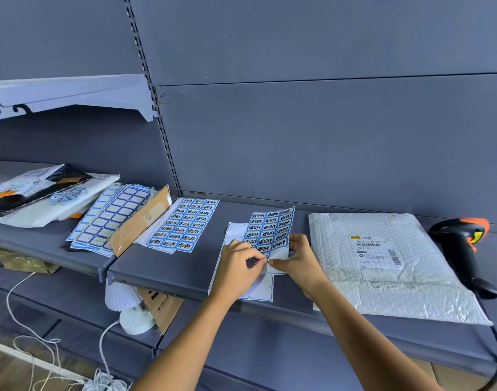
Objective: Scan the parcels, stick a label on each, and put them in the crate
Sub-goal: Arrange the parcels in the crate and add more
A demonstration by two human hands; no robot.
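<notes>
Blue and white stickers cover the sticker sheet (269, 228) that both hands hold just above the grey shelf (185, 266). The right hand (301, 259) has a closed grip on the sheet's bottom corner, I think to keep it from sliding. The left hand (240, 265) has curled fingers and pinches the same bottom edge, which looks like picking one label loose. That label is hidden under the fingertips, so I cannot tell if it has come up. A white backing sheet (255, 289) lies under the hands.

The parcel (382, 277), a white bubble bag, lies flat on the shelf just to the right of the hands. Its printed slip faces up, ready for a label. The black and orange scanner (461, 249) lies just beside it on the far side, easy to grab. Its cord runs off the bottom of the view.

More parcels (38, 196) sit in a pile far to the left, with spare sticker sheets (182, 224) in between. The writing on the stickers is too small for me to read. I see no crate anywhere, so it must be out of view.
</notes>
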